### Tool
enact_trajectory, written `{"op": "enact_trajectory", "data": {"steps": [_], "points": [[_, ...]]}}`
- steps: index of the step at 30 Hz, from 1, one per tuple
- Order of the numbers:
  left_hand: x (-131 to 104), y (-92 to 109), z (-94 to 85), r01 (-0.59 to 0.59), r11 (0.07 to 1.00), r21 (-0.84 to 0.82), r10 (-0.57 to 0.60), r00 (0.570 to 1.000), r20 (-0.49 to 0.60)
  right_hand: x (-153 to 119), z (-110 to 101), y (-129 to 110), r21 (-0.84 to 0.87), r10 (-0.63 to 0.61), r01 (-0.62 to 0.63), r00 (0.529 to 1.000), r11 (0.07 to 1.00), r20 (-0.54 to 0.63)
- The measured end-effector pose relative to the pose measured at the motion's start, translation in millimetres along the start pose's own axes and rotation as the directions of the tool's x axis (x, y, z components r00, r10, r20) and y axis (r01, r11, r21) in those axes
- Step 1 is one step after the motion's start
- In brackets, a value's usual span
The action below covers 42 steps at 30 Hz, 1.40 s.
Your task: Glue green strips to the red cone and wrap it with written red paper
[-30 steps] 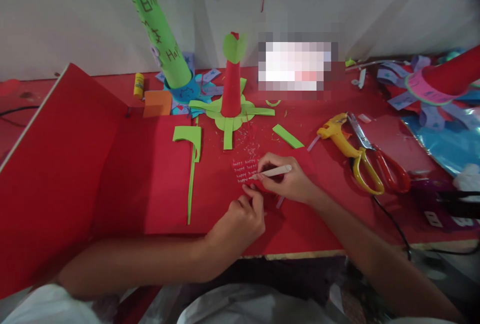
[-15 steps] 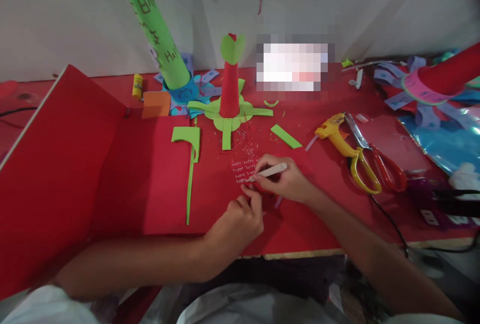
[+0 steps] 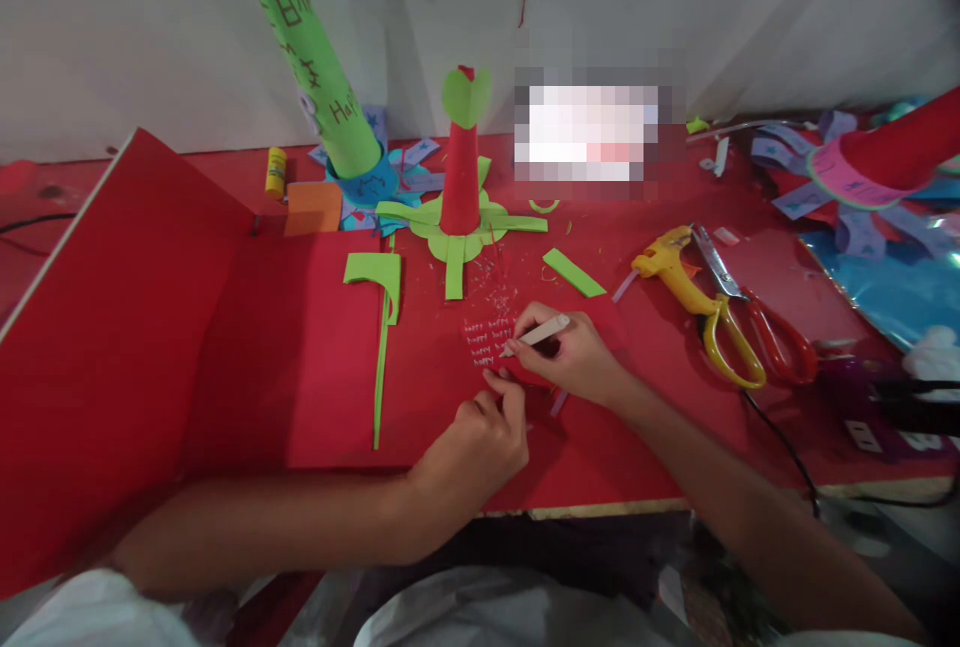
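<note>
So, far left, a big red board [image 3: 97, 327] is sitting at a slant, with its pale edge showing. A yellow glue stick [image 3: 276, 173] is standing near the wall [image 3: 187, 27], and an orange piece [image 3: 313, 207] is lying just right of it. Next, a tall green tube [image 3: 319, 77] with dark writing is leaning left, its foot sitting in a blue band [image 3: 367, 185]. In front of that, a green offcut [image 3: 375, 269] and a skinny green strip [image 3: 381, 387] are lying on red.

Around the middle, a red cone [image 3: 460, 187] is standing on a green flower-shaped base [image 3: 454, 245]. Below it, the left hand [image 3: 487, 432] is curling its fingers at the lower edge of a red slip [image 3: 487, 339]; can't tell if it's pinching or just pressing. That slip is lying on the table [image 3: 600, 457], showing rows of pale "happy". The right hand [image 3: 581, 357] is gripping a white pen [image 3: 546, 330], and its tip is pointing just right of the lowest "happy".

Further right, a yellow glue gun [image 3: 673, 262] is lying beside scissors [image 3: 780, 342] with yellow and red handles. Far right, a red tube [image 3: 911, 142] with a pink band [image 3: 840, 177] is leaning above a shiny blue sheet [image 3: 862, 287].
</note>
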<state>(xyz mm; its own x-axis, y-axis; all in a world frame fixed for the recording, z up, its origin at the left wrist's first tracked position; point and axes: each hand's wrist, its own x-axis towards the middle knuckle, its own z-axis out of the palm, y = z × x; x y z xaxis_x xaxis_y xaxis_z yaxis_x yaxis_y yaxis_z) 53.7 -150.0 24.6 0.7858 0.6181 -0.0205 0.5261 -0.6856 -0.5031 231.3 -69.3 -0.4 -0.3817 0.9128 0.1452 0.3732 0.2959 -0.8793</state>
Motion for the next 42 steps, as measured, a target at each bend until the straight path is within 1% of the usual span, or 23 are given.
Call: {"op": "enact_trajectory", "data": {"steps": [8, 12, 17, 23, 27, 31, 35, 42], "points": [[0.3, 0.4, 0.4, -0.01, 1.0, 0.003, 0.01, 1.0, 0.003, 0.4, 0.3, -0.1, -0.004, 0.004, -0.004, 1.0, 1.0, -0.005], [0.1, 1.2, 1.1, 0.004, 1.0, 0.007, -0.004, 1.0, -0.002, 0.4, 0.6, 0.2, 0.008, 0.03, -0.03, 1.0, 1.0, -0.005], [-0.2, 0.7, 1.0, 0.006, 1.0, 0.012, -0.006, 1.0, -0.013, -0.2, 0.4, 1.2, 0.005, 0.063, -0.062, 0.997, 0.998, -0.04], [-0.3, -0.7, -0.8, -0.008, 1.0, 0.006, 0.008, 1.0, 0.002, 0.1, -0.4, -1.2, 0.0, 0.027, -0.027, 1.0, 1.0, 0.005], [-0.4, 0.6, -0.8, 0.004, 1.0, 0.01, -0.004, 1.0, -0.008, 0.3, 0.2, -0.7, 0.003, 0.032, -0.032, 0.999, 0.999, 0.005], [-0.1, 0.0, -1.1, -0.005, 1.0, 0.009, 0.005, 1.0, 0.007, 0.5, 0.9, 0.5, -0.003, 0.016, -0.016, 1.0, 1.0, 0.008], [0.7, -0.8, -0.6, -0.005, 1.0, 0.006, 0.005, 1.0, 0.002, 0.9, 0.8, -0.1, -0.022, 0.016, -0.015, 0.999, 1.0, 0.036], [-0.4, 0.2, -0.7, -0.007, 1.0, 0.0, 0.007, 1.0, 0.008, 1.4, 0.5, 0.2, -0.055, 0.024, -0.024, 1.0, 0.998, -0.002]]}}
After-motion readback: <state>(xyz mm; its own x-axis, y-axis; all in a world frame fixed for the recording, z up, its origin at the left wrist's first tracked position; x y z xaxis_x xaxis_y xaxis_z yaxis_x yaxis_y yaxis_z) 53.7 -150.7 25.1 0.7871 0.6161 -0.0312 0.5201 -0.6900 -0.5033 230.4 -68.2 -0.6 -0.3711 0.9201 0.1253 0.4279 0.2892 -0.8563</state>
